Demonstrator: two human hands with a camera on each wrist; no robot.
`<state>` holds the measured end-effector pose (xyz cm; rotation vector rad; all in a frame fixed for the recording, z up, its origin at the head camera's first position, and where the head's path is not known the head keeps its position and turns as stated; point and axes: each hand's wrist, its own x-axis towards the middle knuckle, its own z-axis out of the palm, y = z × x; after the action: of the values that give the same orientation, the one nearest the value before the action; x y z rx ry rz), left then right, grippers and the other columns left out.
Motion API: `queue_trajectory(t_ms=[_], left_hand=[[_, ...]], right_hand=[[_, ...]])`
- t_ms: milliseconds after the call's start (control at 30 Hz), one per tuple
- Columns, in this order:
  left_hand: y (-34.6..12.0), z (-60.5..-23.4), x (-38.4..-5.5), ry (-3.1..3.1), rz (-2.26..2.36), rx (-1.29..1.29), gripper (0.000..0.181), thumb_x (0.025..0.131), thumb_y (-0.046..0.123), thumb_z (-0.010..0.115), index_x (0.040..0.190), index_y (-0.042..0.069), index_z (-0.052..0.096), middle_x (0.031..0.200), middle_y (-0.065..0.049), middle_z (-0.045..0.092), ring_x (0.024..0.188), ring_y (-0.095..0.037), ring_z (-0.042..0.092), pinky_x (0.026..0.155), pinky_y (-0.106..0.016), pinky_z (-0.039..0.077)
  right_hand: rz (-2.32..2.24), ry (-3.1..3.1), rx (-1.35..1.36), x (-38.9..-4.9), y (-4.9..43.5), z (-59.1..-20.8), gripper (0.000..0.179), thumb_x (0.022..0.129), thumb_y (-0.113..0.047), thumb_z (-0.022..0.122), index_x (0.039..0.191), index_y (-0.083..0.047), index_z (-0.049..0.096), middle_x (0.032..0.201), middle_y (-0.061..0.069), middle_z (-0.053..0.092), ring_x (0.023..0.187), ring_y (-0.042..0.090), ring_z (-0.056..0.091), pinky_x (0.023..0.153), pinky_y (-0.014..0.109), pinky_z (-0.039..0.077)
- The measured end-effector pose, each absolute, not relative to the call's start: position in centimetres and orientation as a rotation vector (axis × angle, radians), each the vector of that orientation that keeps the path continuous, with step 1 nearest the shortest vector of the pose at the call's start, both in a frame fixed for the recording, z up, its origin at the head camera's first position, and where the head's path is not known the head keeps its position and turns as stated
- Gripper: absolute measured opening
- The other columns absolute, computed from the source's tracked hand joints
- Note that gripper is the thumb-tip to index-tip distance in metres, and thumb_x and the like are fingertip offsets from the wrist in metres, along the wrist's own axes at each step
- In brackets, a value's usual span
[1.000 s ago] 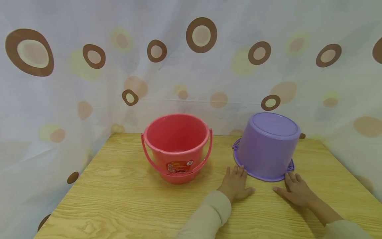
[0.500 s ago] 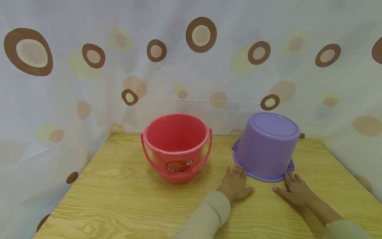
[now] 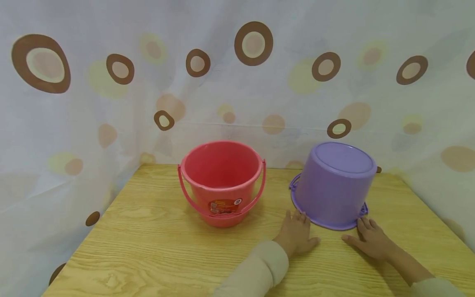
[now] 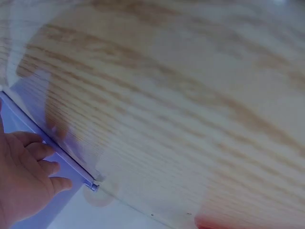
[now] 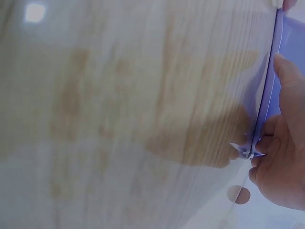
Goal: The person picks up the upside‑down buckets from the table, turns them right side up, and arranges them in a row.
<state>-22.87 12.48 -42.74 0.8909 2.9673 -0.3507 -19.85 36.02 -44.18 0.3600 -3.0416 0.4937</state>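
A purple bucket (image 3: 334, 194) stands upside down at the right of the table, its base up and its rim on the wood. My left hand (image 3: 297, 235) has its fingertips right at the front left of the rim, fingers fairly straight and thumb spread. At the front right of the rim, beside the handle's end, my right hand (image 3: 375, 241) touches with extended fingers. Both wrist views show the fingers along the purple rim (image 4: 52, 138). Upright to the left is a pink-red bucket (image 3: 222, 198), its handle hanging down in front.
The wood-grain table (image 3: 148, 255) reaches back to a pale curtain (image 3: 208, 95) printed with brown and yellow spots. On the red bucket's front is a label (image 3: 224, 206). Its edge also shows as a red patch (image 4: 214, 224) in the left wrist view.
Both hands and the purple bucket have shifted slightly toward me. The head view has turned a little. The red bucket stays in its place on the table.
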Motion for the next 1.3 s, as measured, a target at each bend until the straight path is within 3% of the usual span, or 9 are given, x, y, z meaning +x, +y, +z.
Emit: queue_trajectory(t_ms=[1300], left_hand=[[10.6,-43.2,-21.1,2.945,-0.244,1.007,0.067,0.093,0.063,0.025,0.146,0.021,0.029,0.152,0.006,0.028,0.141,-0.012,0.024,0.116,-0.03,0.02]], right_hand=[[0.432,-2.99,0.396,-18.2,35.5,-44.8,0.083,0.086,-0.037,0.061,0.122,0.032,0.032,0.128,0.052,0.027,0.116,0.067,0.026,0.093,0.068,0.029]])
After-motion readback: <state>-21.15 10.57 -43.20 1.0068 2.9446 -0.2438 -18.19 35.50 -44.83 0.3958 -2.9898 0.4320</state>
